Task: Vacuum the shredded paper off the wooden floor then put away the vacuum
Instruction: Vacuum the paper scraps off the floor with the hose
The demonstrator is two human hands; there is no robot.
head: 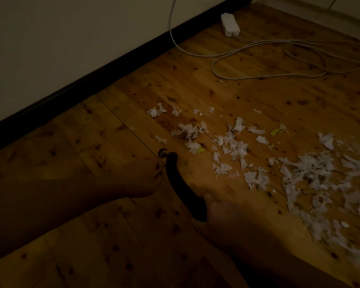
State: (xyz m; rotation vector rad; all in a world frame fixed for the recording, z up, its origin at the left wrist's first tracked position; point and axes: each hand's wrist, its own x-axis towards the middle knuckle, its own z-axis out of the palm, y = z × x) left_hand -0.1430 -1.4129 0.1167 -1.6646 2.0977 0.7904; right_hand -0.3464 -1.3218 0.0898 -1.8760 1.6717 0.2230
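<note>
White shredded paper [233, 146] lies scattered over the wooden floor [195, 84], thickest at the right [320, 179]. A few yellow-green scraps are mixed in. A black curved vacuum handle [175, 175] rises in front of me in the dim light. My right hand [218, 210] grips its lower end, thumb over the top. My left hand [150, 177] comes in from the left and ends right beside the upper part of the handle. Its fingers are too dark to make out. The rest of the vacuum is out of view.
A white wall with a black skirting board [112, 65] runs diagonally along the left. A white power strip [230, 24] lies near it at the top, and a white cable [268, 59] loops over the floor behind the paper.
</note>
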